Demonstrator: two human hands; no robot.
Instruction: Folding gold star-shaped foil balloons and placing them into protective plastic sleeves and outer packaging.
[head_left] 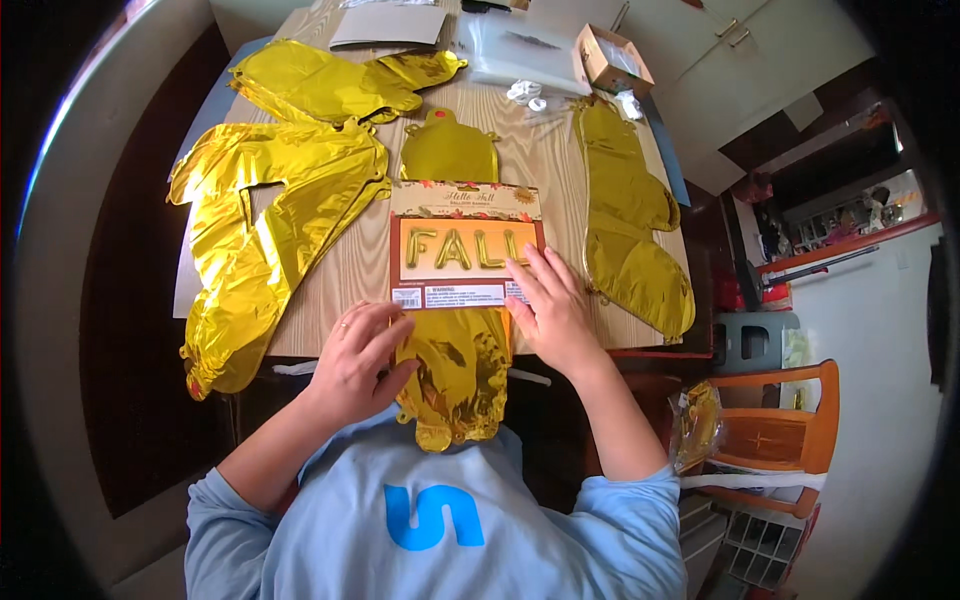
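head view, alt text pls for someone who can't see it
Seen from above, a person's left hand and right hand rest on a flat balloon package and a crumpled gold foil balloon at the near edge of a wooden table. More deflated gold foil balloons lie spread across the table, with a small cardboard box at the far end.

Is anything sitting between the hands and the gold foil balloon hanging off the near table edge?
Nothing visible does. The left hand already touches the gold foil balloon, and the right hand presses on the cardboard package whose lower edge overlaps the balloon's top.
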